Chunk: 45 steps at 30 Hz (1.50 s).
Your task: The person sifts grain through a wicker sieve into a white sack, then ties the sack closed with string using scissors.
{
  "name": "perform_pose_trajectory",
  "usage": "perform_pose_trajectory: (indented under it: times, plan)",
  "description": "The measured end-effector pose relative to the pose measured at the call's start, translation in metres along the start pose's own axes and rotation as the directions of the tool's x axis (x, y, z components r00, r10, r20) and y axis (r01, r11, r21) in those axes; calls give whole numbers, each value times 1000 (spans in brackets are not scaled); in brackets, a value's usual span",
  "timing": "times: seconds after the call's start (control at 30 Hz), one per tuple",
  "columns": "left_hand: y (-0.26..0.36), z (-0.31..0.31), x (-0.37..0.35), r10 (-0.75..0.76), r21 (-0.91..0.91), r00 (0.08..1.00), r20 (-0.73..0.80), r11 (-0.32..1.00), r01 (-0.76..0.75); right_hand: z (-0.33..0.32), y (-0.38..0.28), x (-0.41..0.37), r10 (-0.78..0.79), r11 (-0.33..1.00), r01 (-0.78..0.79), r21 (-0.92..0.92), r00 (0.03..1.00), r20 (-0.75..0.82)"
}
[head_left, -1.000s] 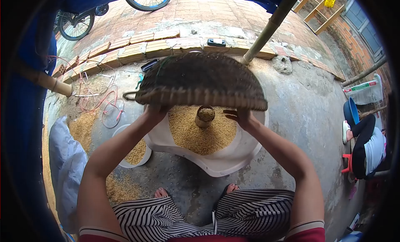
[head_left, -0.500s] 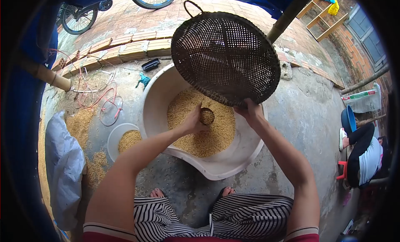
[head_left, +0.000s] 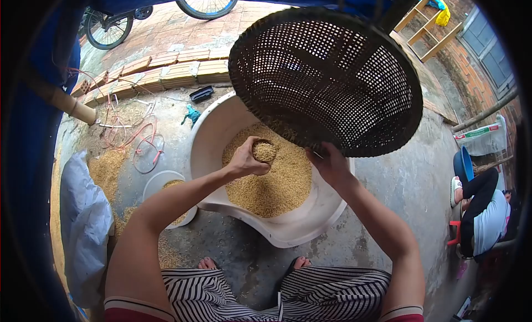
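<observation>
Having released the woven basket point(head_left: 327, 78), the left hand point(head_left: 244, 161) is now gripping the grain-filled cup point(head_left: 264, 151) and lifting it off the grain heap point(head_left: 277, 183) in the white basin point(head_left: 208, 134), while the right hand point(head_left: 331, 166) alone is holding the basket's rim, tipping it higher.
</observation>
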State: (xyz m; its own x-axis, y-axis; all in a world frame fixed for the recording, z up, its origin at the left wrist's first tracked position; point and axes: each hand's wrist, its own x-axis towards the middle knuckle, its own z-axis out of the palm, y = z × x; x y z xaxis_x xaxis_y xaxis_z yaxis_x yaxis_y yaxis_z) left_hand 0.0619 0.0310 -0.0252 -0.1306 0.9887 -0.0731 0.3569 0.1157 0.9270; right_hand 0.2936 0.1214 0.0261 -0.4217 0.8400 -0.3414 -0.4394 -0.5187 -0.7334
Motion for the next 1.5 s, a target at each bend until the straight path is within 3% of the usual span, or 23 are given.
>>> perform_pose_trajectory:
  times: [0.07,0.13,0.17,0.23,0.37,0.47,0.57,0.63,0.7,0.77,0.87,0.9,0.97,1.0,1.03,1.07,1.13,1.17,1.2,1.27,1.3,1.33,1.5]
  plan:
    - [-7,3,3,80,-8,997,-6,997,-80,-1,6,5,16,996,-20,90,999,38]
    - [8,2,4,48,16,999,-3,999,-48,9,8,6,-189,894,268,-358,952,243]
    - [15,2,3,10,34,1000,0,999,-10,13,5,7,-189,894,271,-356,950,247]
    - [26,-3,5,-28,52,999,-29,998,29,33,-12,-1,-167,960,192,-202,977,137]
    - [35,-15,12,-2,-21,999,-53,1000,1,39,-16,-10,-198,944,209,-255,978,68]
    - [36,-25,13,64,-7,993,-96,998,-65,53,-19,-26,-207,943,242,-229,964,169]
    - [34,-29,10,20,-35,999,-25,999,-21,40,-15,-20,-276,919,292,-265,956,97]
    - [29,-26,12,36,-18,999,-30,999,-37,41,-3,-11,-370,881,357,-310,929,18]
    - [25,-20,7,32,128,995,-96,992,-20,39,4,-7,-352,893,343,-292,936,22]
    - [24,-22,1,52,137,993,-108,990,-37,37,0,-5,-335,901,318,-297,942,-8]
    - [19,-27,-6,109,180,992,-63,979,-96,23,-3,3,-386,847,336,-411,921,-44]
    - [22,-33,-12,112,77,994,-3,991,-111,16,-4,5,-384,849,334,-409,922,-43]
    - [25,-43,-21,120,-26,991,57,993,-119,2,-1,5,-263,808,147,-570,957,-125]
    - [25,-48,-24,51,-161,994,99,986,-35,4,0,0,-261,810,147,-568,957,-124]
    - [26,-52,-27,-13,-289,989,149,956,56,5,-1,-6,-165,816,22,-578,966,-197]
    - [26,-55,-29,-16,-287,989,147,956,58,7,0,-10,-70,809,-103,-578,961,-269]
    - [27,-60,-34,-61,-381,971,231,913,148,1,9,-6,32,834,-195,-517,951,-307]
    - [27,-61,-35,-63,-382,972,228,912,149,-4,14,-3,132,846,-284,-451,932,-339]
    - [27,-61,-35,-31,-374,972,234,920,120,-9,20,0,134,845,-285,-453,932,-337]
    - [26,-63,-34,-3,-365,970,241,926,94,-21,31,5,297,868,-413,-275,876,-379]
    - [31,-65,-35,48,-285,974,223,958,19,-24,34,2,302,865,-418,-277,876,-377]
    - [35,-70,-37,96,-201,974,207,978,-53,-26,39,0,350,865,-446,-232,865,-359]
    - [76,-125,-62,212,-214,932,293,965,-152,-34,66,-12,517,818,-560,-132,816,-260]
